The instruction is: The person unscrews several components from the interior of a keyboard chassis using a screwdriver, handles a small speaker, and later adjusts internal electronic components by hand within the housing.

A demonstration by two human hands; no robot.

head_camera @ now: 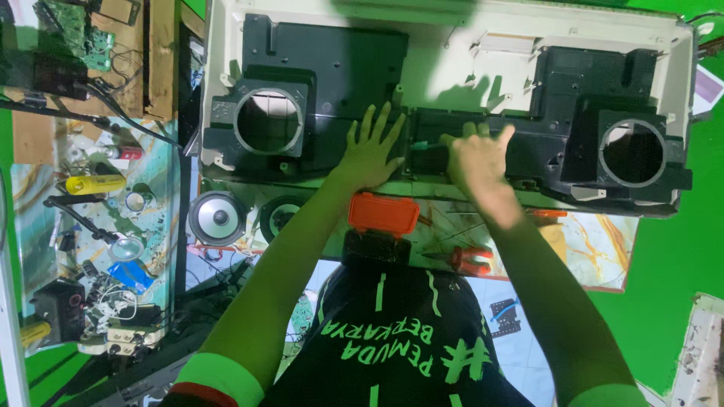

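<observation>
Left hand (371, 151): lying flat, fingers spread wide, pressing on the black plastic housing (332, 68).
Right hand (473, 160): curling around a dark green-tipped tool (427, 153), thumb raised.
Housing: lying beneath both hands, round openings either side.
Orange case (383, 213): sitting just behind the wrists.
Loose speaker (217, 218): resting left of the left hand.

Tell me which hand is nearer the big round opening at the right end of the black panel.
Right. The right hand lies mid-panel, clearly short of that right round opening; the left hand presses flat farther away, toward the other side.
</observation>
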